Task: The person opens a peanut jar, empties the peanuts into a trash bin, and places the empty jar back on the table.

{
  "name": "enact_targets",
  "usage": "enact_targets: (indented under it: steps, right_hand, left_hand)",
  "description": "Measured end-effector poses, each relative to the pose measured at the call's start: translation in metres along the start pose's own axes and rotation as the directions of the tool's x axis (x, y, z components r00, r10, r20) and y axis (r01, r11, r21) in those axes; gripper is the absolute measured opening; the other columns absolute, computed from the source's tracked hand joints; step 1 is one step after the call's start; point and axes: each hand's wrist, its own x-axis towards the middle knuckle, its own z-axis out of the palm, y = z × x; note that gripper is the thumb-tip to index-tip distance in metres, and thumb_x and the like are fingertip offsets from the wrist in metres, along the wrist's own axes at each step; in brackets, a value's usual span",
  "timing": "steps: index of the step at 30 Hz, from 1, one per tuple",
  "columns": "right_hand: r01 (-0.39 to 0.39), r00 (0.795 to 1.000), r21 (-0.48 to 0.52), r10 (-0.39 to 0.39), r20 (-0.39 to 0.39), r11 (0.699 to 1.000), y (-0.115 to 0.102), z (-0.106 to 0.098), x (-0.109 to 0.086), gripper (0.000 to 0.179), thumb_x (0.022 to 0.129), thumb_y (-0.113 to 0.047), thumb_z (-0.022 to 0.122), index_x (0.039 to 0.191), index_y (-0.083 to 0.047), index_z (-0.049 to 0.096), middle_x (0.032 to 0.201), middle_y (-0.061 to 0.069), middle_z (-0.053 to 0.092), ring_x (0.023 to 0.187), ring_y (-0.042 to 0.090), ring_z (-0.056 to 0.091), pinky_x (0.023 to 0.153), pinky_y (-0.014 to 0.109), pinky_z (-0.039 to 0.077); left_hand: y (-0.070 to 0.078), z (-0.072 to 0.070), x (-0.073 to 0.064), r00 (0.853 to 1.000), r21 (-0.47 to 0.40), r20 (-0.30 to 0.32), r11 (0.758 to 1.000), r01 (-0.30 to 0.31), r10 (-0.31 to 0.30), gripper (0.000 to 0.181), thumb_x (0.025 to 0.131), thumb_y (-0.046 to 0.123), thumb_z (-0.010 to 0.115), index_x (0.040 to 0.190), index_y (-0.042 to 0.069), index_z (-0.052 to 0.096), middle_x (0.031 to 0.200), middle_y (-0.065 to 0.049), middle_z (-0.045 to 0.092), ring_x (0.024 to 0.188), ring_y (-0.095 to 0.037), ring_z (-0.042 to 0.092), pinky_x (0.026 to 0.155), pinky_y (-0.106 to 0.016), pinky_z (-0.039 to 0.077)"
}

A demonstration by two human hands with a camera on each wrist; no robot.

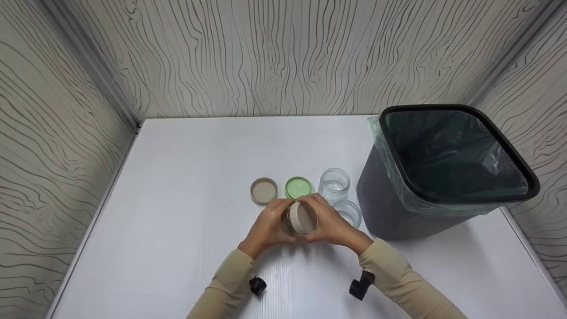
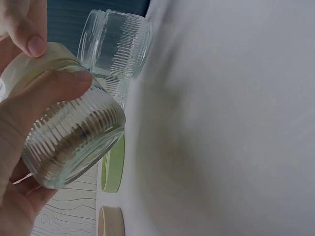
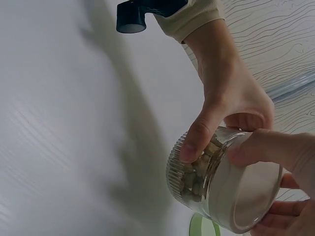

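A ribbed glass jar (image 2: 81, 130) with small brownish pieces inside is tilted between the two hands. My left hand (image 1: 267, 225) grips its glass body, thumb along the ribbed side. On its mouth sits a beige lid (image 1: 302, 218), which my right hand (image 1: 331, 223) grips by the rim with thumb and fingers. Just beyond the hands lie a green lid (image 1: 298, 188) and another beige lid (image 1: 264, 191) on the table. Close to the right hand are two clear glass jars, one standing farther back (image 1: 335, 182) and one partly hidden by that hand (image 1: 349, 212).
A large dark bin (image 1: 381, 204) with a black rim and a green liner bag stands at the right, beside the glass jars. The white table (image 1: 177, 177) ends at patterned panels (image 1: 266, 57) at the back and sides.
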Motion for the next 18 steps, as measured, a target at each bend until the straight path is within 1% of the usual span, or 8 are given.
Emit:
enact_targets:
  steps: [5, 11, 18]
  right_hand:
    - [-0.002, 1.0, 0.002, 0.002, -0.002, 1.0, -0.0017, -0.0033, -0.0006, 0.084, 0.05, 0.002, 0.082, 0.128, -0.002, 0.05, 0.124, 0.014, 0.053, 0.116, 0.029, 0.054, 0.098, 0.047, 0.051]
    - [0.001, 1.0, 0.002, -0.001, -0.002, 1.0, -0.0012, -0.0036, -0.001, 0.084, 0.05, 0.0, 0.082, 0.127, -0.002, 0.049, 0.124, 0.014, 0.053, 0.116, 0.029, 0.053, 0.099, 0.048, 0.051]
    - [0.005, 1.0, -0.001, -0.005, -0.002, 1.0, -0.0007, -0.0032, -0.0024, 0.081, 0.052, -0.001, 0.081, 0.125, 0.0, 0.047, 0.121, 0.016, 0.052, 0.112, 0.028, 0.053, 0.092, 0.044, 0.053]
  left_hand:
    - [-0.0015, 0.0008, -0.0002, 1.0, -0.027, -0.004, 1.0, 0.011, -0.011, 0.092, 0.048, 0.023, 0.095, 0.128, 0.006, 0.054, 0.121, -0.009, 0.062, 0.115, -0.022, 0.06, 0.103, -0.034, 0.053]
    - [-0.0023, 0.0013, -0.0018, 1.0, -0.041, 0.004, 0.999, 0.025, -0.025, 0.093, 0.048, 0.023, 0.095, 0.129, 0.007, 0.053, 0.123, -0.009, 0.061, 0.116, -0.023, 0.06, 0.104, -0.034, 0.053]
    - [-0.0028, 0.0019, -0.0057, 0.997, -0.078, 0.019, 0.994, 0.082, -0.08, 0.09, 0.052, 0.02, 0.094, 0.131, 0.006, 0.051, 0.125, -0.01, 0.06, 0.117, -0.023, 0.06, 0.104, -0.033, 0.053]
